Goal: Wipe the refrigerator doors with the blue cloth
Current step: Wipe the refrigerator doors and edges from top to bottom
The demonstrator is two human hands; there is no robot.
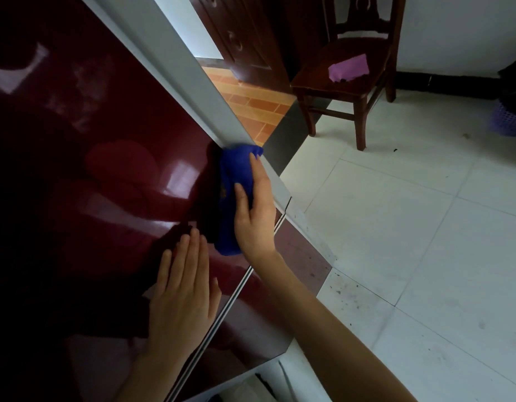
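Head view: the right hand holds the bunched blue cloth against the right-hand edge of the glossy dark red refrigerator door, where it meets the grey side panel. Thumb and forefinger lie over the cloth, probably so it wraps the corner and cleans face and rim together. The left hand holds nothing; it rests flat on the door with straight fingers, just beside the pale seam between the two doors, likely to steady the body or keep the door from swinging. Well apart, a small purple cloth lies on the dark wooden chair, unused.
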